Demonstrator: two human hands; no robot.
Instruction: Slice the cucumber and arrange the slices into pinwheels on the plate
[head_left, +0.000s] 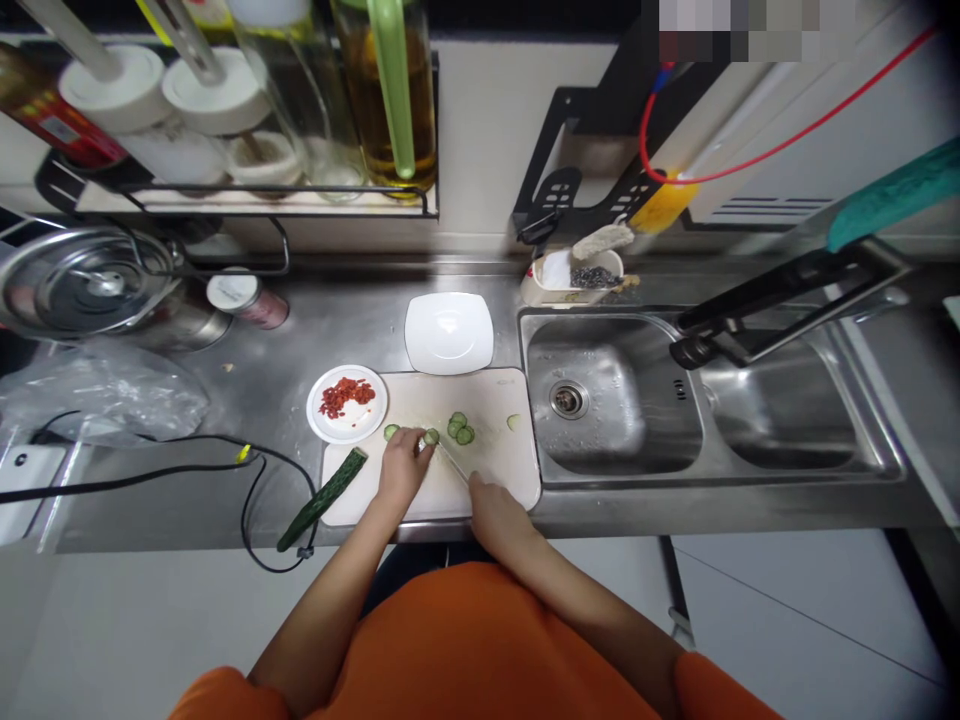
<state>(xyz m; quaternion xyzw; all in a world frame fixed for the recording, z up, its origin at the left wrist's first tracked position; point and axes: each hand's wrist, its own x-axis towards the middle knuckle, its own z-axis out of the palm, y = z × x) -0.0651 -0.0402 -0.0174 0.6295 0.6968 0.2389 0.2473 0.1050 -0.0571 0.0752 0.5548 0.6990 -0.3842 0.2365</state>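
On the cutting board (341,505), my left hand (403,468) has its fingers closed on a short cucumber piece (430,437), mostly hidden under them. Pale green also shows at the left of the fingertips. My right hand (501,515) grips a knife (453,463), its blade angled up and left to the piece's right end. Several cut cucumber slices (461,430) lie just right of the blade, and a single slice (514,422) sits farther right. A longer dark green cucumber (322,500) with one cut end rests across the board's left edge.
A white plate with chopped red bits (347,427) overlaps the board's upper left corner. Behind the board stands a white square dish (449,333). The double sink (615,400) is at the right, with a black faucet (720,345). A black cable (251,480) runs along the left counter.
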